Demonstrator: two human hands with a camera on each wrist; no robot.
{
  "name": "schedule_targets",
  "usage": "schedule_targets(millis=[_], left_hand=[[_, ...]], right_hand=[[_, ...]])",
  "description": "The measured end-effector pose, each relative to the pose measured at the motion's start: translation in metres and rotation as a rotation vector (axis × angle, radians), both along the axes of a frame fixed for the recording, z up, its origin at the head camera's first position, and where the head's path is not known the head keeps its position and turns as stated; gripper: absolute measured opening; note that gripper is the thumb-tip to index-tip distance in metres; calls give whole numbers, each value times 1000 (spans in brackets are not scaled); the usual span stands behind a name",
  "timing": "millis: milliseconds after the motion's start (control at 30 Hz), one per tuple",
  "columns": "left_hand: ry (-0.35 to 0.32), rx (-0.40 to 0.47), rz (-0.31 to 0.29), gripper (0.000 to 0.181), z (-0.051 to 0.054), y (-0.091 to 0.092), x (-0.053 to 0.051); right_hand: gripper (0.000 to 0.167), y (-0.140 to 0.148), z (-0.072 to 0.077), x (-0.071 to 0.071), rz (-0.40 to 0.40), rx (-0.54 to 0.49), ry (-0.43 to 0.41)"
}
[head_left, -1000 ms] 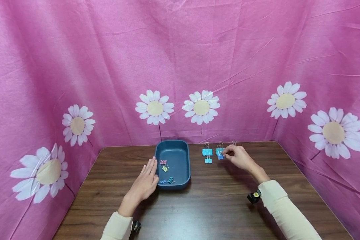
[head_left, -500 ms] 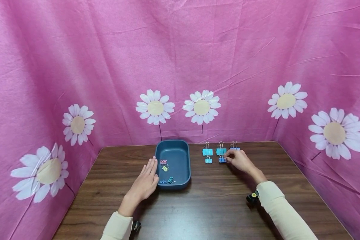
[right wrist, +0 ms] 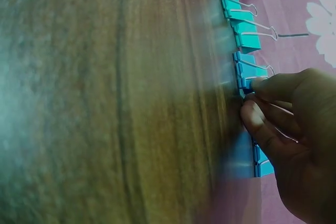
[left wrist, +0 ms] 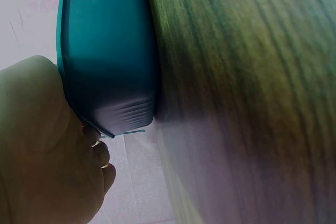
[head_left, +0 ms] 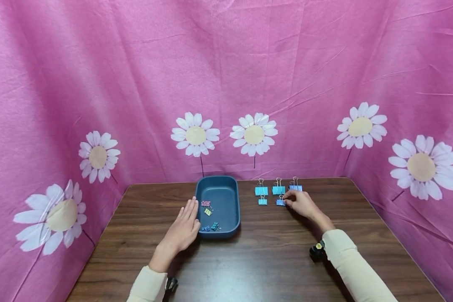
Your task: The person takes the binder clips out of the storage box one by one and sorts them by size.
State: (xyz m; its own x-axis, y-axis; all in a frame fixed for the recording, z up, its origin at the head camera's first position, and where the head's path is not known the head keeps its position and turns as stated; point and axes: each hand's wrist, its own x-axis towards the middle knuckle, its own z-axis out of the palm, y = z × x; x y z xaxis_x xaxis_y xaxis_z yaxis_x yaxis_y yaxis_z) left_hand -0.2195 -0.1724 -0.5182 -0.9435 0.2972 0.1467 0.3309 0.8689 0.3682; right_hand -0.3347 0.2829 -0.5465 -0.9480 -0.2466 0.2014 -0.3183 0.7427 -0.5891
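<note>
Nearest, a cream cuff is seen on each forearm, with a dark wrist camera (head_left: 171,286) strapped below the left one. The left hand (head_left: 181,230) is laid along the near-left side of the blue tray (head_left: 226,205), its fingers straight and close together, probably so that the tray is steadied. On the tray's floor, toward that side, small clips are scattered: a blue one (head_left: 205,229) and a green one (head_left: 214,226) near the front, a yellow one (head_left: 208,212) and a pink one (head_left: 205,203) beyond. Right of the tray, a small blue clip (head_left: 280,202) is pinched between thumb and fingertip of the right hand (head_left: 305,205), a light hold that seems suited to so slight a thing; whether the wood is touched by it cannot be told. A small turquoise clip (head_left: 262,202) is stood to its left. Behind these, three large clips (head_left: 261,191) are spaced in a row, upright with wire handles raised, apparently for balance on their flat spines. All is borne by a dark wood-grained table (head_left: 249,264), glossy in front, and the space is closed off by pink cloth (head_left: 226,63) printed with white daisies (head_left: 195,135).
</note>
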Motion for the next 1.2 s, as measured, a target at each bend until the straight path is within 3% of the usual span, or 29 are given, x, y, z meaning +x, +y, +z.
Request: schedule_targets(millis=[700,1033,1200], left_hand=[[19,0,-4,63,2,0,3],[9,-1,-8,64,2,-1,2],[9,-1,-11,64,1,-1,0]], right_hand=[[12,-1,3,2,-20,-68,-39],[14,-5,33,4,8,-26,163],[12,-17,53,0,51,-29,209]])
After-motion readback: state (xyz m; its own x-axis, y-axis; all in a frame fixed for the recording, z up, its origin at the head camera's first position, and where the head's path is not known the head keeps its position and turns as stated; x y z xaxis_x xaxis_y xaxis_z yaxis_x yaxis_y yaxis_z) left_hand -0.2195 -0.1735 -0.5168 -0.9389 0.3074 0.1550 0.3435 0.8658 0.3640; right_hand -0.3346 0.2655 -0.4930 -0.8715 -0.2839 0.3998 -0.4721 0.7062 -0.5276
